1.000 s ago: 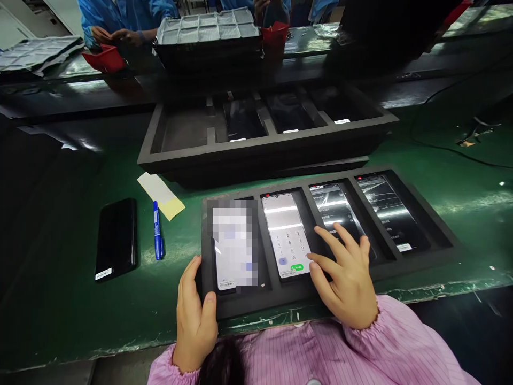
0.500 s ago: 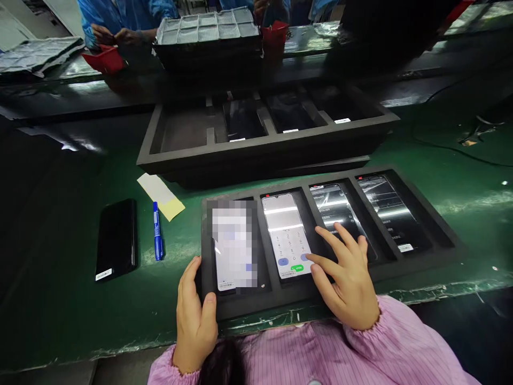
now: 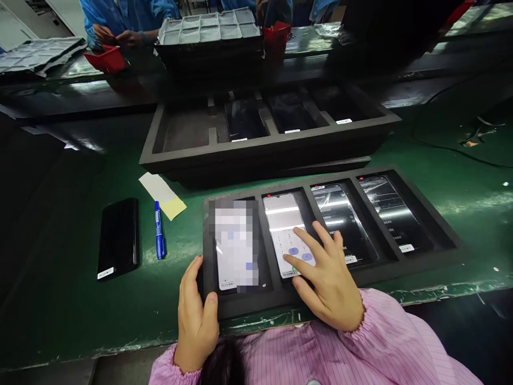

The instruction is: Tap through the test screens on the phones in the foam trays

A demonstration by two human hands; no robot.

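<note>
Black phone [image 3: 117, 238] lying flat on green bench [image 3: 60, 299], left; blue marker [image 3: 159, 230] just beside it; yellow-white paper slip [image 3: 162, 195] near marker tip; deeper black tray [image 3: 264, 133] behind; red bins [image 3: 105, 58] far back.

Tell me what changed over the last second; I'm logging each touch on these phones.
The right hand slid left, its fingers now over the keypad of the second phone instead of beside it. Nothing was picked up or released. The left hand keeps its grip on the foam tray; the other phones stayed put.
</note>
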